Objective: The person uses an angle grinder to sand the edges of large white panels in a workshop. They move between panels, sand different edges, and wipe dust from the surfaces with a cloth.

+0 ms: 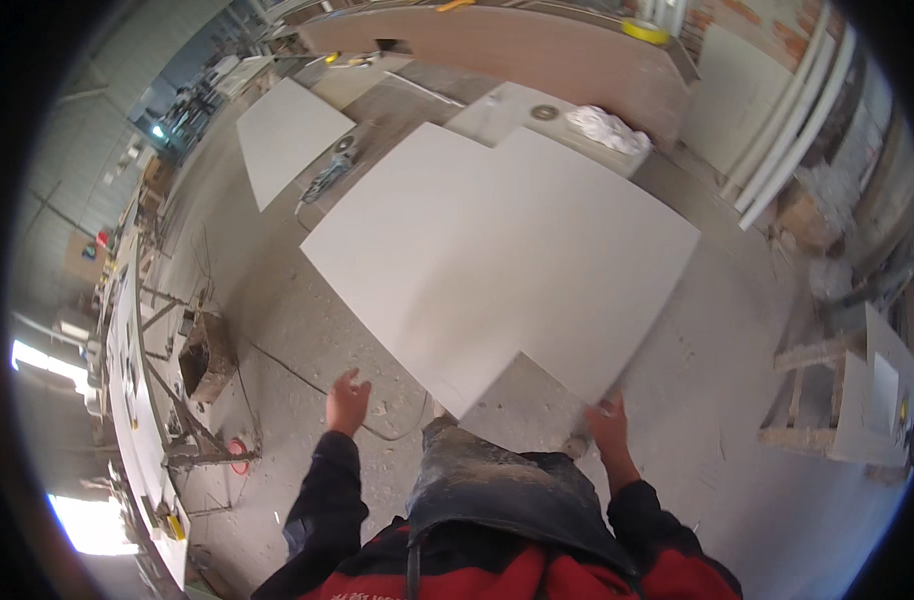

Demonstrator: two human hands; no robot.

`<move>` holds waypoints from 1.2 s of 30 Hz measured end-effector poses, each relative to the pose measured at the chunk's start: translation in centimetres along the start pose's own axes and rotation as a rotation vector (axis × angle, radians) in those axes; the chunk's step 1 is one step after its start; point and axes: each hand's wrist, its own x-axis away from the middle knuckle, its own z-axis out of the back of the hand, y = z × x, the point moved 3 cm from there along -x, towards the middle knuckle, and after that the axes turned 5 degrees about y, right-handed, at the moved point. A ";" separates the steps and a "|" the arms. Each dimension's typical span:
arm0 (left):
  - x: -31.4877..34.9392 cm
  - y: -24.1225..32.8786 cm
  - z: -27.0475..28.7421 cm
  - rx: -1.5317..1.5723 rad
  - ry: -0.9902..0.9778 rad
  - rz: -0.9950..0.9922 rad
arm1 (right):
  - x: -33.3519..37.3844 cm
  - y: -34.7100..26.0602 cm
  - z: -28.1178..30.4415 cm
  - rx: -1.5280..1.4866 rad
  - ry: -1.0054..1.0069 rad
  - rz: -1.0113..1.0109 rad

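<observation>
overhead, looking down on a dusty grey concrete floor (277, 330), rough and speckled. largest on it: a big white slab (497, 250), flat, matte, smooth-faced, sharp-cornered, with a stepped notch cut into the near edge; raised off the floor and lying straight ahead of the body, long axis running from near left to far right. beyond, a second white panel (287, 140) at far left, well apart, and a long brown desk (537, 50) across the top with a yellow tape roll (644, 30). right of the slab, white strips (792, 120) leaning together and a rough wooden frame (827, 400). nearer, a dust-caked dark apron (497, 490) over red and black sleeves. right hand (609, 418) touching the slab's near right corner, fingers curled at the edge, seemingly gripping it though blurred. left hand (347, 402) empty, fingers spread, raised in the air just left of the notch, apart from the slab. right hand clearly nearer.
</observation>
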 end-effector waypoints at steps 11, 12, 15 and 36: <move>-47.2 -10.7 1.3 -0.241 0.183 -0.273 | 11.2 -0.8 -4.8 -0.047 0.507 -0.544; -50.8 -10.1 1.2 -0.264 0.187 -0.280 | 13.9 -1.7 -6.3 -0.058 0.592 -0.604; -58.7 -5.0 -0.4 -0.290 0.157 -0.291 | 19.7 -4.6 -8.9 0.044 0.678 -0.654; -70.3 -9.3 0.5 0.101 -0.151 -0.224 | 19.3 -20.7 -12.2 -0.001 0.928 -0.256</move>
